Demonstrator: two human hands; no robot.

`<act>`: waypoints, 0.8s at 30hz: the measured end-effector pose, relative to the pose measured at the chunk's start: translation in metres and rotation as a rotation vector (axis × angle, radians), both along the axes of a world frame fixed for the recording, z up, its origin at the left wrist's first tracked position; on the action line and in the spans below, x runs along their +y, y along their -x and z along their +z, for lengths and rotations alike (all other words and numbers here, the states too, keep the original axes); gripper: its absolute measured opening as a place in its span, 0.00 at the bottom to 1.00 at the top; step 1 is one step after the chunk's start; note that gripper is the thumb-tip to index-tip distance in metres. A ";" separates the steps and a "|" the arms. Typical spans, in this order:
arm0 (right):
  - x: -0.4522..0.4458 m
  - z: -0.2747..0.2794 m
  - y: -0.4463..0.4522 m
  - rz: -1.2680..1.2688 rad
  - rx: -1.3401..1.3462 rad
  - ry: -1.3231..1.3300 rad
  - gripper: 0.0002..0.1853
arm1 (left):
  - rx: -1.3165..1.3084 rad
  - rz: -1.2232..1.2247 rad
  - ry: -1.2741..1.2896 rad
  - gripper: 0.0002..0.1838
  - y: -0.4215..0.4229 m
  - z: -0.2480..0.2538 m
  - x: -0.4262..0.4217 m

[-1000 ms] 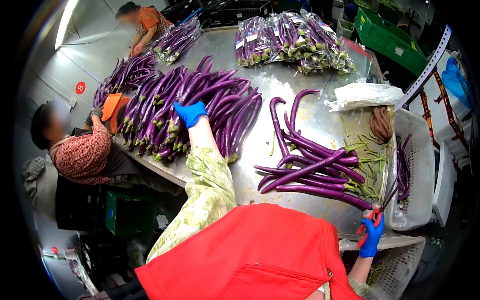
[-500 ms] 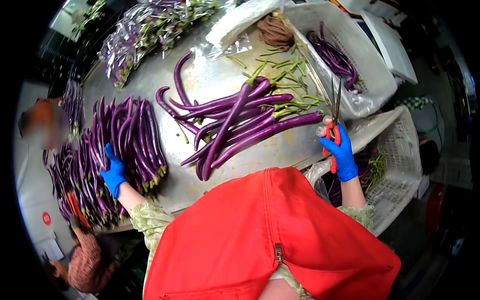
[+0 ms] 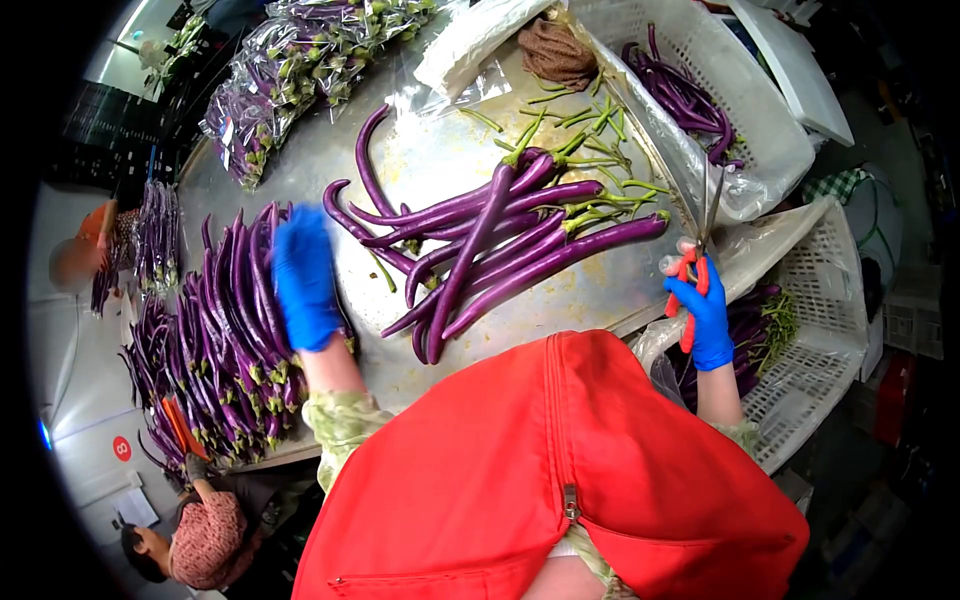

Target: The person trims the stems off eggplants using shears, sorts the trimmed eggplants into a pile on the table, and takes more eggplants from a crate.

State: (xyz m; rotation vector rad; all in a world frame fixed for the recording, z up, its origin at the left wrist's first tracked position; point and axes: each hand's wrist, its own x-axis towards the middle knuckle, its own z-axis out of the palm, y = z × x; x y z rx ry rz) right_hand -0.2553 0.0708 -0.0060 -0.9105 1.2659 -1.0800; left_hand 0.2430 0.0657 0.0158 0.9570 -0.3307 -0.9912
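Several long purple eggplants (image 3: 560, 268) lie loose and crossed over one another in the middle of a metal table (image 3: 310, 160), most with their green stem ends toward the right. Cut green stems (image 3: 484, 119) are scattered above and beside those ends.

To the right of the eggplants, near the table's edge, the blue-gloved right hand (image 3: 710, 322) is closed around the red handles of a pair of scissors (image 3: 703, 275), the slim blades pointing up and away from the wearer. To their left, the blue-gloved left hand (image 3: 305, 280) is at the near side of a big pile of eggplants (image 3: 225, 320) — it is blurred, so whether its fingers are apart or together, or touch the pile, cannot be told.

At the far side of the table are clear bags of eggplants (image 3: 330, 50), some white plastic (image 3: 480, 45) and a bunched brown cloth (image 3: 558, 53). Off the right side stand two white, plastic-lined crates — the upper crate (image 3: 770, 130) has curved eggplants in it, the lower crate (image 3: 820, 290) has eggplants and green stems.

At lower left, a person in a red patterned top (image 3: 208, 540) reaches a gloved hand to an orange object (image 3: 183, 430) at the pile. Another person in orange (image 3: 95, 225) is farther up the left side. The wearer's red garment (image 3: 450, 440) fills the bottom.
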 end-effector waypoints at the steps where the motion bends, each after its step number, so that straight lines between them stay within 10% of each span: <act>1: -0.002 0.000 -0.003 0.011 -0.006 -0.012 0.25 | -0.043 -0.281 -0.113 0.19 0.016 -0.015 -0.014; 8: -0.005 0.000 -0.012 0.079 0.002 0.015 0.25 | -1.754 -0.728 -0.378 0.23 0.156 -0.049 -0.068; 12: 0.000 -0.013 -0.002 0.047 0.010 0.022 0.26 | -1.615 -0.473 -0.137 0.19 0.172 -0.063 -0.073; 24: -0.003 -0.021 -0.010 0.043 -0.047 -0.059 0.24 | -1.735 -0.781 -0.341 0.27 0.198 -0.061 -0.107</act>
